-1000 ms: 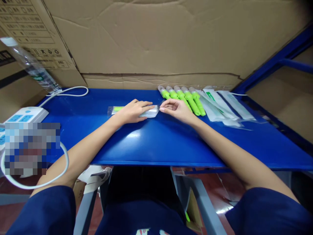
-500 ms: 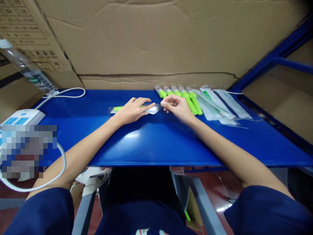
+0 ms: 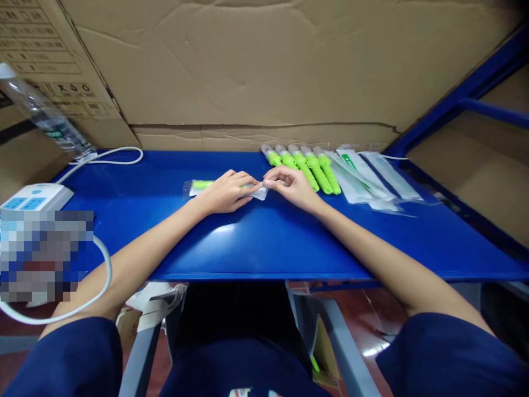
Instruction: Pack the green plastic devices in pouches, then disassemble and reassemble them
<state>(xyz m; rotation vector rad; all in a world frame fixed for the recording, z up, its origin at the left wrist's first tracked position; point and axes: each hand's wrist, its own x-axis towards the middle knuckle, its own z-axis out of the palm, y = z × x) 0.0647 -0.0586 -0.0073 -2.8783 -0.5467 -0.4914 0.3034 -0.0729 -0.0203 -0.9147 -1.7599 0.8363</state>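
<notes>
Your left hand (image 3: 225, 192) and right hand (image 3: 289, 184) pinch one filled clear plastic pouch (image 3: 197, 187) at its end; five green plastic tubes (image 3: 303, 165) lie unbagged.

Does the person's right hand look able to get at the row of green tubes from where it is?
Probably yes. The right hand pinches the end of the clear pouch, and the green tubes lie right beside it on the blue table, with nothing between them.
</notes>
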